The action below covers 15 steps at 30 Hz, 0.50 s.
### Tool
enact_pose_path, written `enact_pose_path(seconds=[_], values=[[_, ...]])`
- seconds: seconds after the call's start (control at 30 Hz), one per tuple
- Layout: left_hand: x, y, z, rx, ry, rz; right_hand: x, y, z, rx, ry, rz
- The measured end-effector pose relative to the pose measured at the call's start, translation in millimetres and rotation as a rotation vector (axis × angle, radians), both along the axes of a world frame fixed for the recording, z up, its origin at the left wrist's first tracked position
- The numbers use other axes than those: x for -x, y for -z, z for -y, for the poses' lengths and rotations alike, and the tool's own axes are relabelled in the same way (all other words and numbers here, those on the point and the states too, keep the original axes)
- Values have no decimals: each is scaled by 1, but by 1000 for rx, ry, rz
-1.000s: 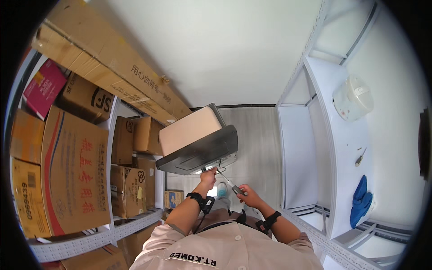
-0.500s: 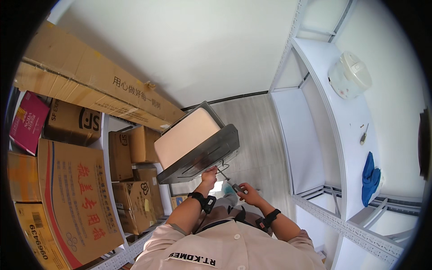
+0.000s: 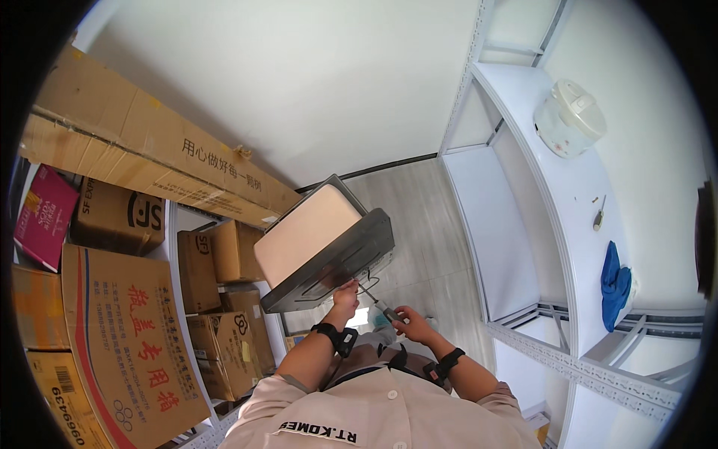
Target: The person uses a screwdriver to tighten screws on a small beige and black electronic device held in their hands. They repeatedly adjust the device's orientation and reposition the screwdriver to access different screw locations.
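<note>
Before me stands a box-shaped appliance with a pale pink body (image 3: 308,233) and a dark grey panel (image 3: 333,262), tilted. My right hand (image 3: 410,323) is closed round the grey handle of a screwdriver (image 3: 390,313). Its thin shaft runs up and left to the panel's lower edge, by my left fingertips. My left hand (image 3: 345,295) is closed at that edge, its fingers bunched near the shaft's tip; whatever sits between them is too small to make out. A thin black cord (image 3: 370,278) loops beside them.
Cardboard boxes (image 3: 127,337) fill the shelves on my left, with a long carton (image 3: 164,142) above. On the white shelf (image 3: 557,202) to my right are a lidded cream pot (image 3: 570,120), another screwdriver (image 3: 599,217), small screws and a blue cloth (image 3: 615,288).
The whole view has shifted slightly, so the right-hand shelf sits a little further left. Both hands and the screwdriver keep nearly the same position at the panel.
</note>
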<state>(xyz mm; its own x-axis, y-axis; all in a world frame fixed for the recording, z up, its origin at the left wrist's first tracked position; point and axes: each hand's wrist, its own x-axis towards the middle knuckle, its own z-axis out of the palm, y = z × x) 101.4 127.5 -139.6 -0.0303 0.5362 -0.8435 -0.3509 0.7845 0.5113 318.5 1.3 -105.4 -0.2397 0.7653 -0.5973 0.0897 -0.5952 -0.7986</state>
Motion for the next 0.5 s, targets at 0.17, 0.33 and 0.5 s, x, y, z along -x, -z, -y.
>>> enact_pose_path(seconds=[0.17, 0.33, 0.5], values=[[-2, -1, -1, -12, -45, 16, 2, -1, -1, 23, 5, 13], [3, 1, -3, -17, -32, 50, 6, -3, -4, 6, 32, -11], [3, -4, -4, -4, -22, 65, 8, -1, -6, 20, 71, -15]])
